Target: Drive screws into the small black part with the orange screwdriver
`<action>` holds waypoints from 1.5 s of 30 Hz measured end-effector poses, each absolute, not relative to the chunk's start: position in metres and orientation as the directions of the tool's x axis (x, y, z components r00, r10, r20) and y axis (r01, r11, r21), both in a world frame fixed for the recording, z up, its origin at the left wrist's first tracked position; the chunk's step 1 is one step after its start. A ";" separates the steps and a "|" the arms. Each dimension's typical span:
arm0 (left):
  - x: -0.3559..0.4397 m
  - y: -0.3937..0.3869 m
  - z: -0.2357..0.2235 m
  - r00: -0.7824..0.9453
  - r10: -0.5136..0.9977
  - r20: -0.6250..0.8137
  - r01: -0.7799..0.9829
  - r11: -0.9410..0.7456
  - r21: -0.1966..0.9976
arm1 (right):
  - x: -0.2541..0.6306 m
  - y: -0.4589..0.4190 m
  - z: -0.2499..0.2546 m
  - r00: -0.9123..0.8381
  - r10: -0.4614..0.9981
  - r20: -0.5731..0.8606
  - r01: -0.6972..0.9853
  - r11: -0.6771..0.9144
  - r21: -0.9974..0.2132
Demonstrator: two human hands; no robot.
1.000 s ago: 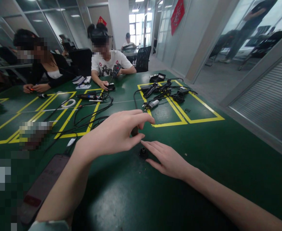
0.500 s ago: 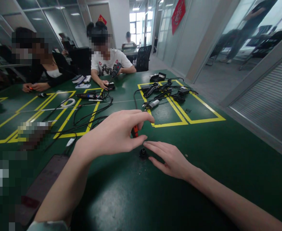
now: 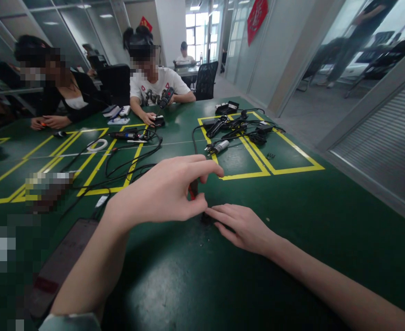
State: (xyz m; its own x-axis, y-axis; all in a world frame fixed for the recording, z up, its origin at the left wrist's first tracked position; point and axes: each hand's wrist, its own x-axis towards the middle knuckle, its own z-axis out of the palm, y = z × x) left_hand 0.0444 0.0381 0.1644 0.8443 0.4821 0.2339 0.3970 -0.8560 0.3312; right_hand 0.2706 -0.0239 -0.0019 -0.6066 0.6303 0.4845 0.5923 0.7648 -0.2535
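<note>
My left hand (image 3: 164,186) is curled above the table, thumb and fingers around a red-and-black handle (image 3: 193,189) that looks like a screwdriver's. Most of that handle is hidden behind my fingers, and its lower end does not show. Below my left thumb a small round black part (image 3: 205,219) sits on the green table (image 3: 175,276), partly covered by my thumb. My right hand (image 3: 242,227) reaches in from the right, fingers stretched out and thumb apart. Its fingertips lie beside the black part, close to my left thumb; whether they touch the part I cannot tell.
A dark phone (image 3: 64,266) with a cable lies left of my forearm. Black cords and devices (image 3: 237,131) are heaped at the far right inside yellow tape (image 3: 247,175). Across the table a person (image 3: 163,87) holds a power drill (image 3: 167,97); another person (image 3: 62,99) sits further left.
The handle in my left fingers has turned, showing dark, then red, then both. My left thumb has dipped over the black part. My right hand has shifted only slightly.
</note>
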 end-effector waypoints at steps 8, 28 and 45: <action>0.046 0.042 0.160 0.830 0.488 0.270 0.390 -0.853 0.346 | 0.262 -0.028 -0.002 -0.556 0.663 0.501 0.600 0.737 -0.311; 0.055 0.049 0.153 0.818 0.463 0.340 0.372 -0.878 0.302 | 0.252 -0.014 -0.019 -0.320 0.843 0.432 0.644 0.528 -0.554; 0.055 0.047 0.152 0.815 0.467 0.343 0.405 -0.883 0.238 | 0.257 -0.010 -0.014 -0.392 0.901 0.186 0.826 0.434 -0.360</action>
State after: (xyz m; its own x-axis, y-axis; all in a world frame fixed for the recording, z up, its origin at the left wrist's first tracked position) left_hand 0.0552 0.0469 0.1515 0.8151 0.4670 0.3428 0.4054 -0.8825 0.2383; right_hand 0.2574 -0.0105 -0.0135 -0.3923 0.9009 0.1856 0.8260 0.4338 -0.3600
